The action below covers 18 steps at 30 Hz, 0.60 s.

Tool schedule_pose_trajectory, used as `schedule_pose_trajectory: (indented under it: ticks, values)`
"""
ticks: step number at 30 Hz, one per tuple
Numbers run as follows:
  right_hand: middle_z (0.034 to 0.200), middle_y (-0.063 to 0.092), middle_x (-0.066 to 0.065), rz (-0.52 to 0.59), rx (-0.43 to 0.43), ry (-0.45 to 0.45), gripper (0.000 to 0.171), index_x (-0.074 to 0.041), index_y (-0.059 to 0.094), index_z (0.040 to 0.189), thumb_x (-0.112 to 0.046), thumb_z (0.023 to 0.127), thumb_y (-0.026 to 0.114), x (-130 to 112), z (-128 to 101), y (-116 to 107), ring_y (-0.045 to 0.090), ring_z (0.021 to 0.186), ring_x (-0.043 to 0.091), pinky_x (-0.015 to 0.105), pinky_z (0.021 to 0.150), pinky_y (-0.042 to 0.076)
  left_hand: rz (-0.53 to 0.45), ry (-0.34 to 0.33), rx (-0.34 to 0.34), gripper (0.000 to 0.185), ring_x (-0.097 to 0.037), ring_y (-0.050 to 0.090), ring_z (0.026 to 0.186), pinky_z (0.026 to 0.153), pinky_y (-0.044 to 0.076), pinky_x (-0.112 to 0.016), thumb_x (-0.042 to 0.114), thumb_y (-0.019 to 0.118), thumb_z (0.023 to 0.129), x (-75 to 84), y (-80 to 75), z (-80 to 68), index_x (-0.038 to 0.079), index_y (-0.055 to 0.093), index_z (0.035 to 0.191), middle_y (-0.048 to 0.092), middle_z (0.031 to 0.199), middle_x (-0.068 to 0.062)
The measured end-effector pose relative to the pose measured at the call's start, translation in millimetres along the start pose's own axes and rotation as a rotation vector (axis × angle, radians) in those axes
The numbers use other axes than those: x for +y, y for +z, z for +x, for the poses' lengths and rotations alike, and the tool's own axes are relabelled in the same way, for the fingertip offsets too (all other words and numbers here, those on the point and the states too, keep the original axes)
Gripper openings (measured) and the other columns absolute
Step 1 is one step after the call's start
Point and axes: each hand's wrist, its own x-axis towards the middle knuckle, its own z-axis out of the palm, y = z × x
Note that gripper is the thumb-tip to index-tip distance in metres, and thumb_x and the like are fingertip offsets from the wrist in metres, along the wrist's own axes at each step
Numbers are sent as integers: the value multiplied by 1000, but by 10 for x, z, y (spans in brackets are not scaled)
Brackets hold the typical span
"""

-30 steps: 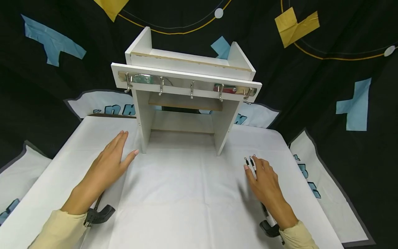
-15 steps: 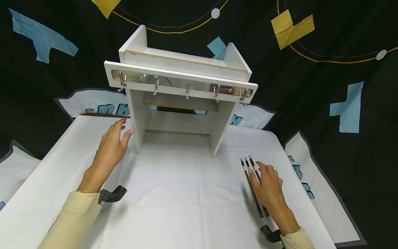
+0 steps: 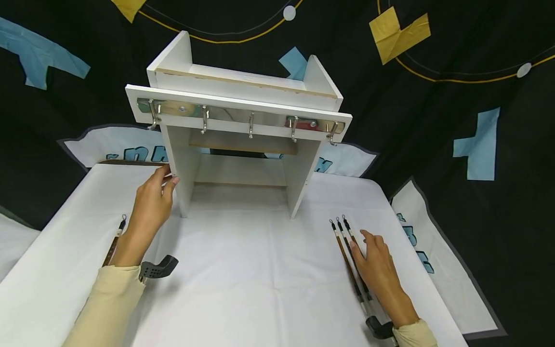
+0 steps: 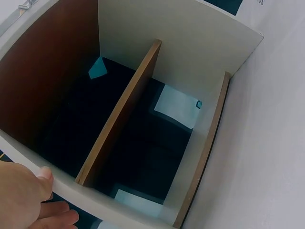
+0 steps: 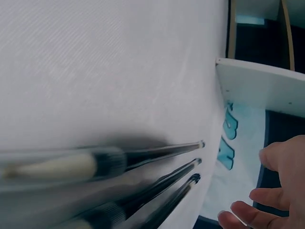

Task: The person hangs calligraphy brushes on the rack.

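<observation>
A white wooden shelf unit (image 3: 240, 167) stands on the white-covered table, with a metal hook rail (image 3: 225, 113) across its upper front. At its left side panel is my left hand (image 3: 151, 205); in the left wrist view the thumb (image 4: 46, 179) meets the panel's front edge, while the other fingers lie outside it. My right hand (image 3: 377, 265) hovers with loosely bent fingers, holding nothing. Beside and partly under it lie three calligraphy brushes (image 3: 344, 255) with loops at their far ends. Another brush (image 3: 114, 243) lies left of my left forearm, its lower part hidden.
The table (image 3: 225, 284) ends at a black curtain (image 3: 433, 125) behind and to the right. White printed banners (image 3: 442, 270) hang around the edges. Blue tape (image 3: 479, 144) and yellow tape (image 3: 399, 33) mark the curtain.
My left hand has moved forward to the shelf unit's left panel, uncovering the brush on the left. The right hand has drawn back slightly from the loop ends of the three brushes.
</observation>
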Motion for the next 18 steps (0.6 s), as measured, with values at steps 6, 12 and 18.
schedule_pose_trajectory:
  ticks: [6,12,18]
  values:
    - [131,54,33,-6,-29,16,55,7,45,152,-24,108,61,98,20,24,57,118,47,59,92,53,-2,-6,30,45,-56,60,127,97,50,-73,21,47,115,-24,-12,14,-5,47,152,57,146,-33]
    - [129,54,35,-31,-67,31,51,9,49,149,-20,108,61,180,10,61,58,112,47,60,90,53,-2,-19,29,46,-56,60,126,97,51,-73,22,46,115,-39,1,15,-3,47,153,57,148,-31]
    - [126,55,36,-71,-101,34,48,10,50,147,-16,108,61,275,-15,93,60,108,47,60,89,54,2,-19,39,45,-56,62,124,96,51,-73,22,46,115,-44,34,-1,-2,50,153,59,146,-30]
